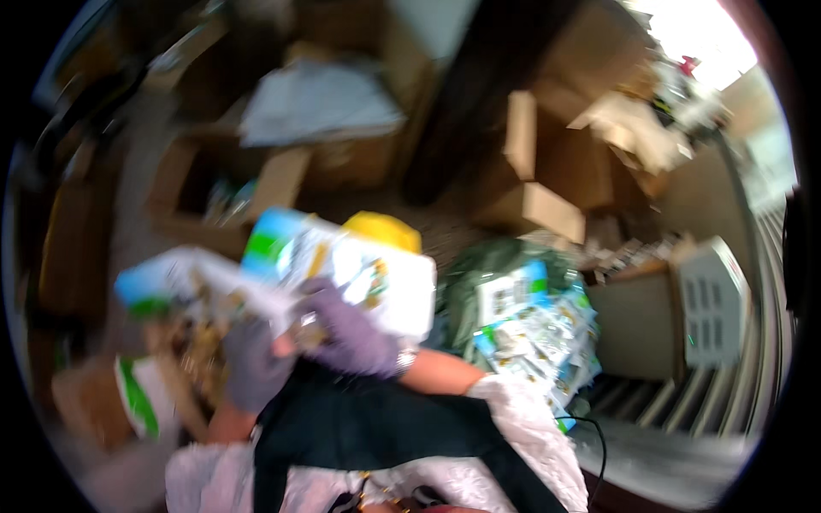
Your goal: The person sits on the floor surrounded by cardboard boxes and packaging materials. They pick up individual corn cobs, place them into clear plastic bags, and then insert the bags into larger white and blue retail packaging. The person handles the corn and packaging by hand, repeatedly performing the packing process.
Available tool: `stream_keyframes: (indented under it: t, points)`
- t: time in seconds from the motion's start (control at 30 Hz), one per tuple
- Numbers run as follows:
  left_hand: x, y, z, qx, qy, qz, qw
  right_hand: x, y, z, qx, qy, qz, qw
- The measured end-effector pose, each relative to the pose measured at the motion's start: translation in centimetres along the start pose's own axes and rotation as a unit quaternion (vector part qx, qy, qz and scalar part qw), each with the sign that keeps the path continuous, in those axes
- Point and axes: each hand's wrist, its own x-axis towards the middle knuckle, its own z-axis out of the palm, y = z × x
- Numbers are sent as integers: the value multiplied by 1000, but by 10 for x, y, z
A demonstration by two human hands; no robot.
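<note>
My right hand, in a purple-grey glove, grips a flat white printed packet with a blue and green end. My left hand, in a similar glove, is blurred and holds a second white packet with a blue and green end, tilted to the left. A small shiny, clear piece shows between the hands; I cannot tell what it is. Behind the right packet, a yellow object is partly hidden. Brown items, too blurred to name, lie below the left packet.
A dark green sack filled with similar packets stands at my right. Open cardboard boxes stand ahead. White sheets top one box. A slotted white panel and a black cable are at right.
</note>
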Motion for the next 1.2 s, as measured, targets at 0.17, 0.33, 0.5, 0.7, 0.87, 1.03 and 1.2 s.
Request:
stream_keyframes:
  t: [0.17,0.33,0.5,0.7,0.87,1.03,1.2]
  points:
    - [-54,-51,-8,-186,78,-375,905,26,-2,-25,227,-173,146,947]
    - [-87,-104,12,71,-1,-46,996,23,7,-25,180,-176,208,945]
    - [-5,16,-4,8,101,76,992,18,8,19,81,-161,193,964]
    - [-12,25,-2,-59,-46,23,997,19,38,58,173,-96,133,971]
    - [-3,25,-10,-113,-37,-29,992,24,47,64,186,-88,157,966]
    - [-27,0,-36,-494,-148,-196,834,8,53,48,239,-44,125,962]
    - [-75,-40,-19,-543,-57,-345,763,29,9,27,86,-162,-11,983]
